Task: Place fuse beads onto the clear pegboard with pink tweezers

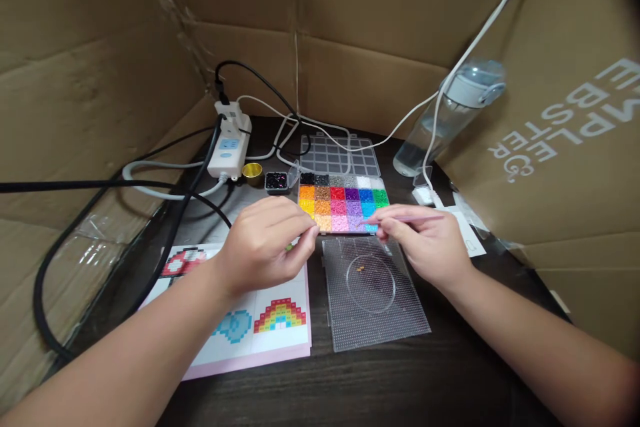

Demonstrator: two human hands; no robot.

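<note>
My right hand (430,240) grips a slim pink pen-like tool (417,218), its tip over the front of the bead box (338,210). Small fuse beads sorted by colour fill the box's compartments. At the box's front left corner, my left hand (273,240) is pinched closed, thumb against fingertips; whatever it may hold is too small to see. Between and below the hands lies a clear pegboard (345,327) with a few orange beads (361,269) inside a circular outline. Under my left hand and forearm is a pattern sheet (280,340) showing a rainbow and other pixel pictures, partly covered.
The box's clear lid (340,155) lies open behind it. To the left are a small case of black beads (277,181), a gold tin (253,172) and a power strip (230,150) with trailing cables. A water bottle (445,120) leans at the right. Cardboard walls surround the table.
</note>
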